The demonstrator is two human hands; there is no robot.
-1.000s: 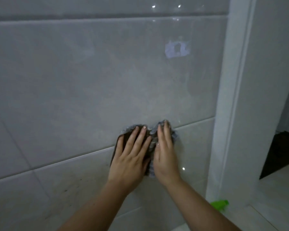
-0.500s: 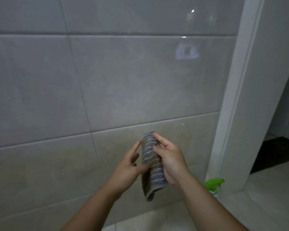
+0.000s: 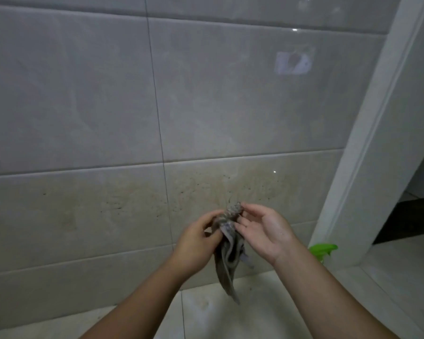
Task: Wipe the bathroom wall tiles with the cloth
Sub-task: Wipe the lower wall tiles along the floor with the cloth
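A grey-brown striped cloth (image 3: 228, 263) hangs bunched between my hands, away from the wall. My left hand (image 3: 196, 243) grips its upper part with curled fingers. My right hand (image 3: 264, 231) pinches the top end of the cloth between thumb and fingertips. The wall tiles (image 3: 83, 106) are large, glossy and pale grey. The tile (image 3: 250, 189) just behind my hands shows yellowish staining and small dark specks.
A white door frame (image 3: 367, 133) runs up the right side, with a dark doorway (image 3: 409, 221) beyond it. A green spray bottle top (image 3: 324, 249) shows at the frame's foot. Pale floor tiles (image 3: 267, 314) lie below my arms.
Both hands have come off the wall, where they pressed the cloth flat. The cloth now hangs gathered between them, lower in view, and the camera has tilted down toward the floor.
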